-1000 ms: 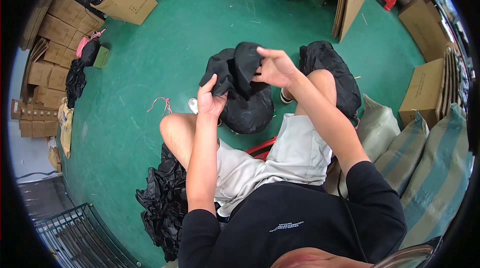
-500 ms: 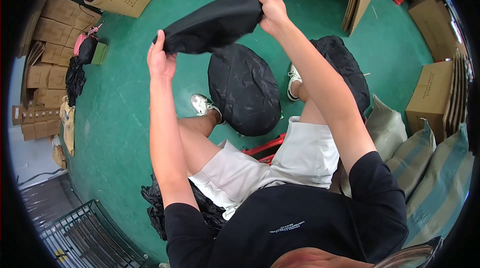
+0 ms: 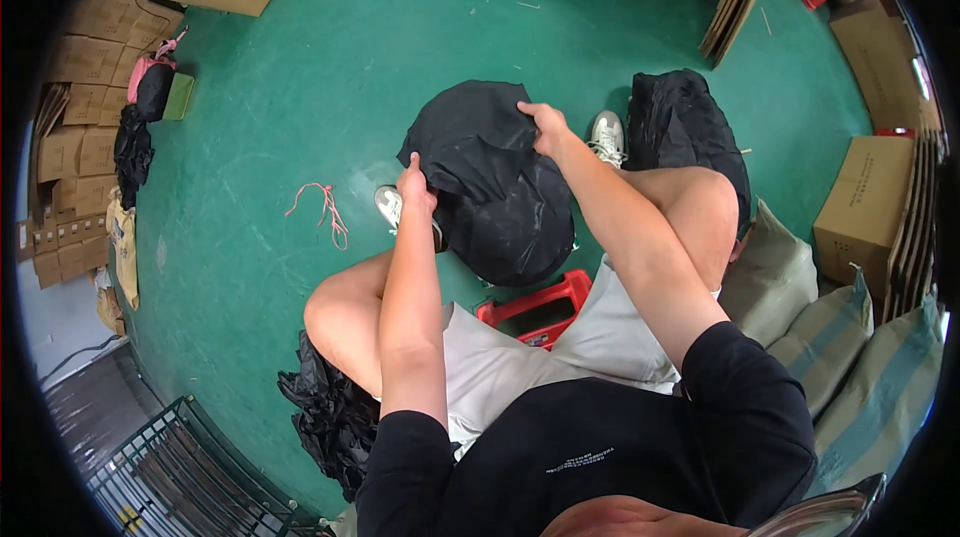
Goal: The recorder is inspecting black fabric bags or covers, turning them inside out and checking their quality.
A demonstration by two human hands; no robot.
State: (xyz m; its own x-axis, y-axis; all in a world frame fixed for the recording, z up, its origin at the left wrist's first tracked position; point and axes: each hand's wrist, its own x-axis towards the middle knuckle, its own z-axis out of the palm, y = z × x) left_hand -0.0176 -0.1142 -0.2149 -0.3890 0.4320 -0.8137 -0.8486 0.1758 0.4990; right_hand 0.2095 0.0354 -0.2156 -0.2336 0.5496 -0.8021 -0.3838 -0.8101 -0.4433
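A piece of black fabric (image 3: pixel 465 132) is stretched between my two hands. My left hand (image 3: pixel 417 184) grips its near left edge, thumb on top. At its right edge my right hand (image 3: pixel 545 127) pinches it. Below the fabric, between my feet, lies a rounded black bundle (image 3: pixel 515 232), its far part covered by the fabric. Whether the fabric touches the bundle all over I cannot tell. Another black bundle (image 3: pixel 685 127) lies beside my right foot.
Pink string (image 3: pixel 325 212) lies on the green floor to the left. A red stool (image 3: pixel 545 309) shows between my thighs. Crumpled black plastic (image 3: pixel 325 417) sits by my left hip. Woven sacks (image 3: pixel 770 267) stand at my right, with cartons (image 3: pixel 865 199) beyond. Stacked boxes (image 3: pixel 95 57) line the left wall.
Both hands have come down and nearer, bringing the raised black fabric onto the far part of the rounded bundle. The pink string has come into sight on the floor.
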